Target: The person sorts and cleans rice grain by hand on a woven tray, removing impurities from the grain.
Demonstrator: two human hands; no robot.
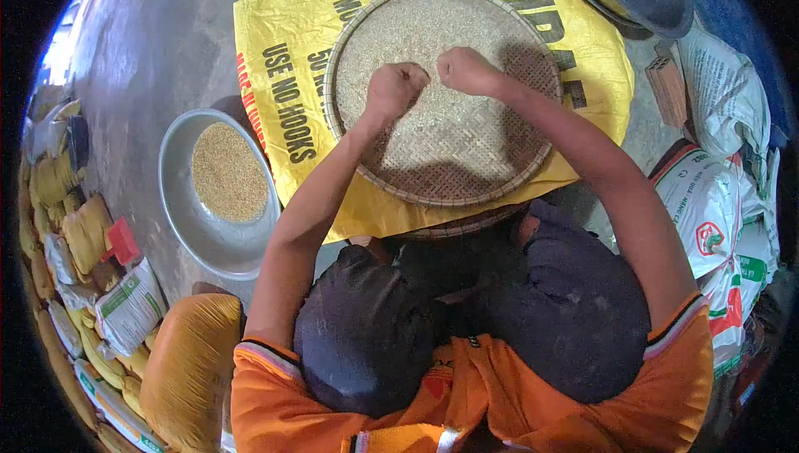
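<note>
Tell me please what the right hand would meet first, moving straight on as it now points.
Probably the left hand, across a small gap; depth is unclear, so the right hand might miss it.

A hard gray floor with lots of things on it.
On the left sits a metal bowl with golden grain inside, and a fat orange-brown sack. White sacks and a brick are on the right. In the middle, a yellow sack lies under a round woven tray.

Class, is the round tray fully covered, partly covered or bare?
Partly: on the tray, grain covers the far side; bare weave lines the near edge.
</note>
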